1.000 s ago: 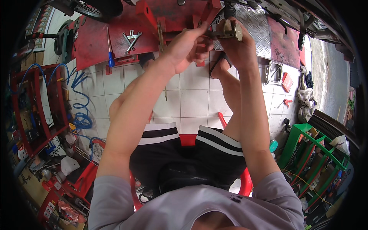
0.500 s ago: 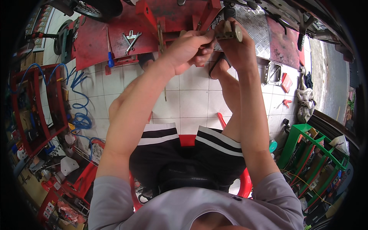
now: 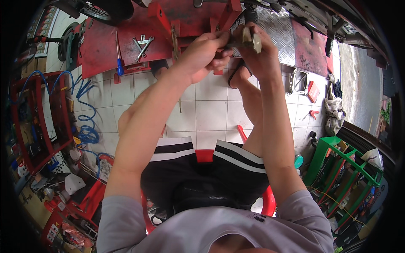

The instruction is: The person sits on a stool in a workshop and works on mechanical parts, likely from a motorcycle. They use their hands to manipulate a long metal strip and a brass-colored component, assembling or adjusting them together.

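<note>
My right hand (image 3: 261, 52) grips a pale brass-coloured metal part (image 3: 252, 39) near the top centre, beside a red steel stand (image 3: 228, 14). Just left of it, my left hand (image 3: 206, 55) is closed, its thumb and forefinger at the dark end of that part; what they pinch is too hidden to make out. Behind my hands is a red work platform (image 3: 101, 55) bearing crossed wrenches (image 3: 142, 48) and a blue-handled screwdriver (image 3: 120, 65). A thin rod (image 3: 180, 105) shows below the stand, beside my left forearm.
A red shelf frame (image 3: 52, 122) and coiled blue hose (image 3: 86, 133) are at left. At right are a green rack (image 3: 325, 160), metal bracket (image 3: 298, 82), red box (image 3: 313, 90), red pliers (image 3: 312, 114) and rags (image 3: 335, 107). Motorcycle wheel (image 3: 107, 10) at top.
The metal part in my right hand has turned, its plate now tilted differently. My left hand's fingers have shifted slightly around the part's end, and both hands sit a little further left.
</note>
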Motion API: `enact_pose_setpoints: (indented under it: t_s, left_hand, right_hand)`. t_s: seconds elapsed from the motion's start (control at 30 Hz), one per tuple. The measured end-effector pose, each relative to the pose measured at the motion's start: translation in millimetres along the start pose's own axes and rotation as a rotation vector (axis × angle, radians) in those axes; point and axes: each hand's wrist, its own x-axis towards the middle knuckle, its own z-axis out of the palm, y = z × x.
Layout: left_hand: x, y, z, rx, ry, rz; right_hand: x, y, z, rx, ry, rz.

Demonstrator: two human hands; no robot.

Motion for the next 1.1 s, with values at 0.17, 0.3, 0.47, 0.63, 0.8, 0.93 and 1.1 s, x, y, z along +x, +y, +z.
enact_pose_setpoints:
  t_s: [0.17,0.3,0.47,0.63,0.8,0.93,1.1]
  left_hand:
    - [0,3,8,-0.029,0.055,-0.021]
    - [-1,2,12,0.047,0.059,0.035]
    - [-1,-1,3,0.006,0.069,-0.049]
    - [-2,2,10,0.03,0.039,0.001]
    - [-2,1,8,0.017,0.035,-0.066]
    - [-1,-1,10,0.001,0.054,0.029]
    - [-2,-1,10,0.048,0.114,-0.051]
  right_hand:
    - [-1,3,-3,-0.012,-0.005,0.007]
    - [-1,2,-3,0.044,0.008,-0.028]
    - [1,3,-6,0.072,-0.096,-0.032]
    - [1,4,-4,0.048,-0.002,-0.065]
    - [1,3,-3,0.06,-0.011,-0.07]
    - [-1,2,7,0.035,0.084,-0.065]
    - [-1,1,6,0.064,0.026,-0.046]
